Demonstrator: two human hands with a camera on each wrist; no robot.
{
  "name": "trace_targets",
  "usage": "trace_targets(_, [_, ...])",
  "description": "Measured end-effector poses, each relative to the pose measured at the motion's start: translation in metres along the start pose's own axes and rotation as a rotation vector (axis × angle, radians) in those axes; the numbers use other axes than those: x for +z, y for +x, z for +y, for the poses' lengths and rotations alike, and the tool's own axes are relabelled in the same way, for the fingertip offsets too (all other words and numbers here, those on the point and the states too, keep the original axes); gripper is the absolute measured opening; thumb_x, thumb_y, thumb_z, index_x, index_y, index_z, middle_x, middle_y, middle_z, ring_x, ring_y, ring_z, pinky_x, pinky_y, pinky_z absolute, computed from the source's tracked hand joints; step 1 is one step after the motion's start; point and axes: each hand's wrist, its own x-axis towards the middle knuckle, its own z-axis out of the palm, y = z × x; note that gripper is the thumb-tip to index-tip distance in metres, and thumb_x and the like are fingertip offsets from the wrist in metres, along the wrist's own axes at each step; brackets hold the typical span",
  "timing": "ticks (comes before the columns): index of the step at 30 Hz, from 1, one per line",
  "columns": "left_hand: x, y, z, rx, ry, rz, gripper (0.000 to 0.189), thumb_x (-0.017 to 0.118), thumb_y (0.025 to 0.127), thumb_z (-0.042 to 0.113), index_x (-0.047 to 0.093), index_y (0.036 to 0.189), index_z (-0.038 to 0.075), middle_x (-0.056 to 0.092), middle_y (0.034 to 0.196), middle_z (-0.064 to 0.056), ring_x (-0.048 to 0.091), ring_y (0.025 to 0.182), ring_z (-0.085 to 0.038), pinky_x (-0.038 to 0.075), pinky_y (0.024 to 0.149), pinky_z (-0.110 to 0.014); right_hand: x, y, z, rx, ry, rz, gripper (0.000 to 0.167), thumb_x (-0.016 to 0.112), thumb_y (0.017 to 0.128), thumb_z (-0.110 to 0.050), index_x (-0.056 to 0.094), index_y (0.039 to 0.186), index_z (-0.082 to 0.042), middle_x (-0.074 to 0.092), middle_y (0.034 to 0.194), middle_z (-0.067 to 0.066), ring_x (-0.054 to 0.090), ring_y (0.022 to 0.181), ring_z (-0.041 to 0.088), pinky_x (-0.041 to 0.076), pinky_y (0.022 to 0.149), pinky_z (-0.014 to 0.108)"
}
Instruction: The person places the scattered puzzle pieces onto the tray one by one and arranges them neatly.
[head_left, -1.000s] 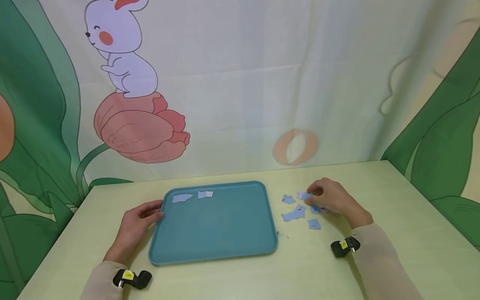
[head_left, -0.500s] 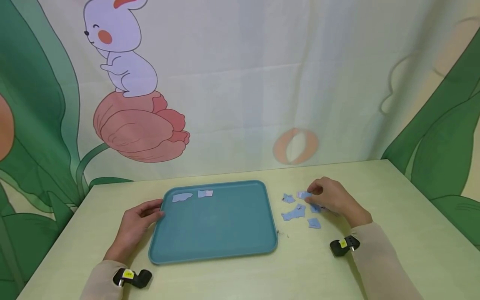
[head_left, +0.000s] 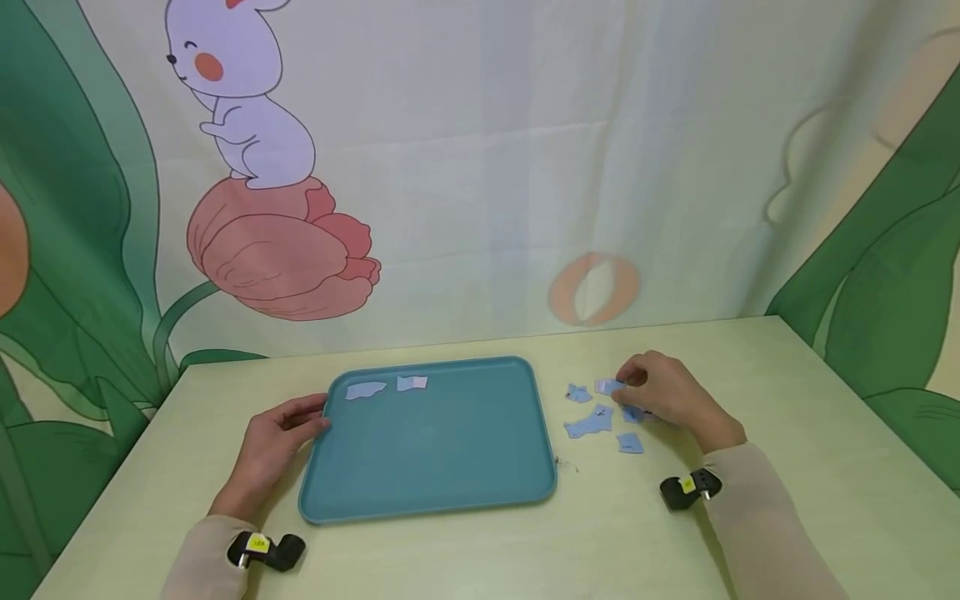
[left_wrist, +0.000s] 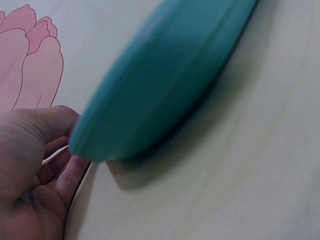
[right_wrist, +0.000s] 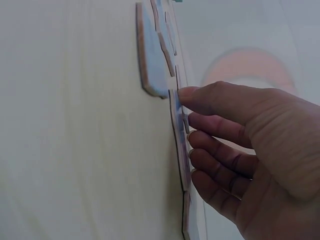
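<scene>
My left hand (head_left: 272,446) grips the left rim of the teal tray (head_left: 427,454), with thumb and fingers on either side of that rim in the left wrist view. Two puzzle pieces lie near the tray's far edge: a pale wavy one (head_left: 365,390) and a blue-and-pink one (head_left: 412,383). To the tray's right, my right hand (head_left: 663,390) pinches a pale blue puzzle piece (head_left: 608,386) between thumb and fingertip, low at the table; the fingers partly cover it. In the right wrist view the hand's other fingers (right_wrist: 220,195) curl close beside thin, wood-edged pieces.
Several more blue puzzle pieces lie around my right hand, including a long one (head_left: 588,422), a small one (head_left: 630,443) and one farther back (head_left: 577,393). Some are partly hidden under the hand. A printed curtain (head_left: 465,208) hangs behind the pale table (head_left: 480,554).
The head view has tilted slightly, shifting the scene a little. Both hands keep their places, left at the tray and right at the puzzle pieces.
</scene>
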Motion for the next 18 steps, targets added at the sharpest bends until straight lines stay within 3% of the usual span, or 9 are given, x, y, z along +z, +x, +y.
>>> trace_targets(18, [-0.0002,0.0006,-0.0008,0.008,0.023,0.003,0.046,0.068,0.105,0.013,0.059,0.149,0.000,0.062,0.142,-0.021,0.061,0.126,-0.033,0.052,0.091,-0.012,0.0007,0.0002,0.0003,0.024,-0.005,-0.006,0.031,0.079,0.096,-0.021,0.073,0.114,0.003,0.068,0.106,0.013,0.060,0.097,0.030,0.051,0.087,0.047])
